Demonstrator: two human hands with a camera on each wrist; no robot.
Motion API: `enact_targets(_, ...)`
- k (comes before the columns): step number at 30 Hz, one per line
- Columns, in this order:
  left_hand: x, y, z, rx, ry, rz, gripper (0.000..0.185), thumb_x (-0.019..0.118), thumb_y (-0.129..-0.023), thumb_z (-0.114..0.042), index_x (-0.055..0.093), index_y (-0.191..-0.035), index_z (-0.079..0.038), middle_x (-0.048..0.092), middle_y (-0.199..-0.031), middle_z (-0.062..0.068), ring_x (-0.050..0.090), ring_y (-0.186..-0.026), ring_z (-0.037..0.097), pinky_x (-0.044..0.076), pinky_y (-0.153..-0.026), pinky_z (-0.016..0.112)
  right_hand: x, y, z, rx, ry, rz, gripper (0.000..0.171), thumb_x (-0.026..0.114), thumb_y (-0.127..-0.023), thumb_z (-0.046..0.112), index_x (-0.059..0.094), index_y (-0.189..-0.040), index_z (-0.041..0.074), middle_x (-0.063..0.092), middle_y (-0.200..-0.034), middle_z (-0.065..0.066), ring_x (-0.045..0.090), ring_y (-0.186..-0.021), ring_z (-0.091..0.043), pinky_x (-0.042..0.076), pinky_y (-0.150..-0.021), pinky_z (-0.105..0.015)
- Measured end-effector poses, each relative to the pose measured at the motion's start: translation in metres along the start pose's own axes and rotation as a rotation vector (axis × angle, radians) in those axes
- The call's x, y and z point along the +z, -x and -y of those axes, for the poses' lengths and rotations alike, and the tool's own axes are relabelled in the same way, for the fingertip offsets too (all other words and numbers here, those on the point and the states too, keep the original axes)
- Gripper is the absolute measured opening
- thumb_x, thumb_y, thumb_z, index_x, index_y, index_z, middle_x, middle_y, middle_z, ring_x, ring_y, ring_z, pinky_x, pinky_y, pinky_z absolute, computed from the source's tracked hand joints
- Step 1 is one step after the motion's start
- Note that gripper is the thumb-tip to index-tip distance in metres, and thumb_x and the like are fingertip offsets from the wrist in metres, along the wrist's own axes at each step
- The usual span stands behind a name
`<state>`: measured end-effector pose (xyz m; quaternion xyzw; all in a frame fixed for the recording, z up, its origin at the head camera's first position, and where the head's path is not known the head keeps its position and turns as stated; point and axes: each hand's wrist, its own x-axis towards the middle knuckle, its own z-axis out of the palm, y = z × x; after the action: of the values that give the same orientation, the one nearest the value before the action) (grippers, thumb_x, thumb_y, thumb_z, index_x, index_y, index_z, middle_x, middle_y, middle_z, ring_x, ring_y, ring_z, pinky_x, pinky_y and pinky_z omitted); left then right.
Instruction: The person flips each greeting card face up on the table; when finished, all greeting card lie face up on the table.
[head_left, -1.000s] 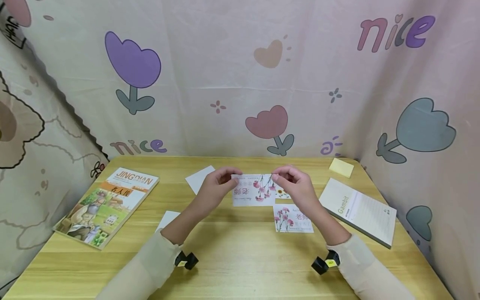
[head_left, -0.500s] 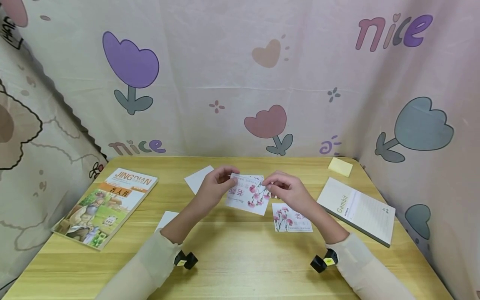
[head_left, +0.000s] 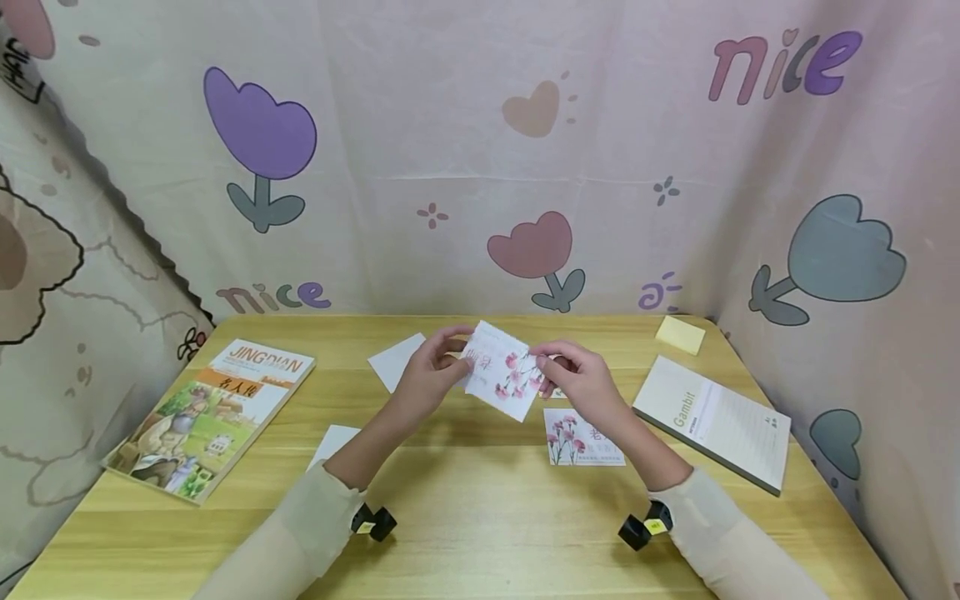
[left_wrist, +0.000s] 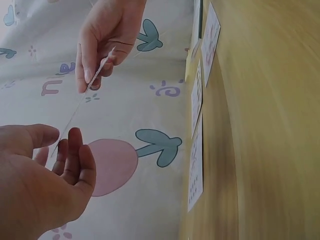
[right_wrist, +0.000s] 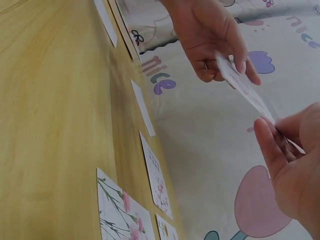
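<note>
Both hands hold a white card printed with pink flowers (head_left: pixel 504 372) in the air above the middle of the wooden table (head_left: pixel 480 517). My left hand (head_left: pixel 461 357) pinches its left edge; my right hand (head_left: pixel 543 372) pinches its right edge. The card is tilted, its upper corner raised toward the back. In the left wrist view the card (left_wrist: pixel 80 107) shows edge-on between the left hand (left_wrist: pixel 60 150) and the right hand (left_wrist: pixel 97 75). In the right wrist view the card (right_wrist: pixel 245 90) spans from the left hand (right_wrist: pixel 227 65) to the right hand (right_wrist: pixel 272 127).
A second flower card (head_left: pixel 585 437) lies flat just below the right hand. Blank white cards (head_left: pixel 396 360) (head_left: pixel 333 440) lie to the left. A picture book (head_left: pixel 210 417) is at the left, a Gambit notepad (head_left: pixel 712 421) and yellow sticky notes (head_left: pixel 680 335) at the right. Printed curtains enclose the table.
The held card has turned from lying level to a tilted diamond pose and risen slightly. The hands have moved closer together; the right hand shifted left.
</note>
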<state>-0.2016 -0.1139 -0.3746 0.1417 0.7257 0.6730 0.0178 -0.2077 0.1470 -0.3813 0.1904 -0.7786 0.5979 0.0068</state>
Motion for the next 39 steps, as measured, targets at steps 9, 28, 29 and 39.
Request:
enact_targets(9, 0.001, -0.003, 0.010, 0.022, 0.023, 0.038, 0.026, 0.064, -0.097, -0.012, 0.063, -0.124, -0.012, 0.061, -0.115, 0.012, 0.066, -0.096, 0.023, 0.056, -0.094, 0.043, 0.014, 0.000, -0.001, 0.062, -0.272, -0.111, 0.032, 0.064, -0.097, 0.008, 0.060, -0.128, 0.001, 0.069, -0.098, -0.014, 0.074, -0.082, -0.016, 0.060, -0.082, -0.036)
enact_targets(28, 0.012, 0.006, 0.011, -0.005, -0.449, 0.346, 0.017, 0.051, -0.096, -0.007, 0.063, -0.091, -0.018, 0.052, -0.079, 0.000, 0.046, -0.070, 0.013, 0.037, -0.059, 0.020, -0.002, -0.001, -0.001, -0.047, 0.008, 0.034, 0.037, 0.064, -0.100, 0.019, 0.060, -0.135, 0.013, 0.061, -0.130, -0.012, 0.065, -0.104, -0.015, 0.056, -0.086, -0.025)
enact_targets(29, 0.014, 0.007, 0.011, 0.000, -0.469, 0.380, 0.018, 0.051, -0.095, -0.006, 0.063, -0.090, -0.018, 0.052, -0.077, -0.001, 0.045, -0.069, 0.012, 0.037, -0.058, 0.020, -0.002, -0.001, -0.001, -0.036, 0.018, 0.075, 0.037, 0.064, -0.100, 0.019, 0.059, -0.136, 0.013, 0.062, -0.128, -0.013, 0.065, -0.102, -0.017, 0.056, -0.085, -0.026)
enact_targets(39, 0.010, 0.009, 0.006, -0.007, -0.463, 0.384, 0.017, 0.053, -0.100, -0.014, 0.065, -0.096, -0.024, 0.057, -0.085, 0.000, 0.051, -0.071, 0.012, 0.043, -0.059, 0.021, -0.003, -0.003, -0.005, 0.034, 0.128, 0.219, 0.030, 0.068, -0.097, 0.020, 0.069, -0.126, 0.015, 0.067, -0.088, -0.006, 0.059, -0.074, -0.018, 0.052, -0.065, -0.027)
